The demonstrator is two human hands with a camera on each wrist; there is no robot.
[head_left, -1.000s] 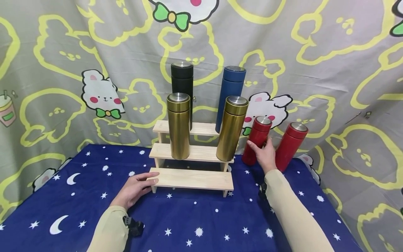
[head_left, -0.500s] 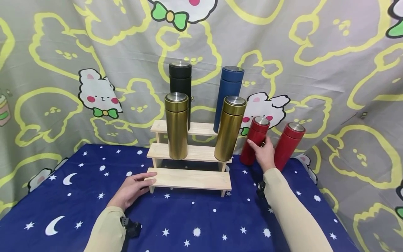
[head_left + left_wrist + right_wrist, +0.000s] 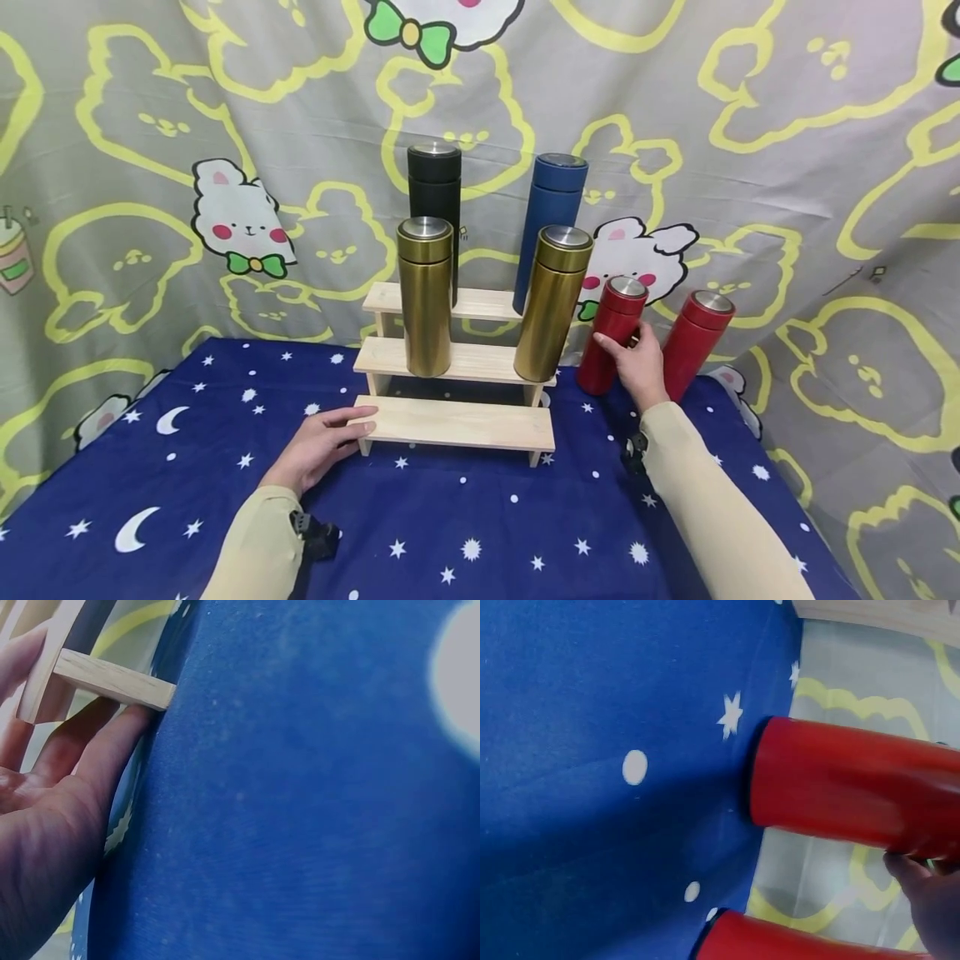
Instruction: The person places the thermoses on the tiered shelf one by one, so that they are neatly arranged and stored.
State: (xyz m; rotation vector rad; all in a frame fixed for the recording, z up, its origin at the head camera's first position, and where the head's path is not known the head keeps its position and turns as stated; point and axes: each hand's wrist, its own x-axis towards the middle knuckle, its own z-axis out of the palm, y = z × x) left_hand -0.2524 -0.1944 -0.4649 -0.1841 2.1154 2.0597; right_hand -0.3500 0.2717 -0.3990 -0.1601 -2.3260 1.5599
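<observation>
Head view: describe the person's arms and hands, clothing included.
The left sleeve and right sleeve are long, plain and pale yellow-beige. The left hand and right hand are ungloved. A small black device sits near each wrist, left and right; any markings on it are too small to read.

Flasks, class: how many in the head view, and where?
6: black flask and blue flask on the top shelf; two gold flasks on the middle shelf; one red flask in the grip of the right hand; another red flask to its right. No others show.
</observation>
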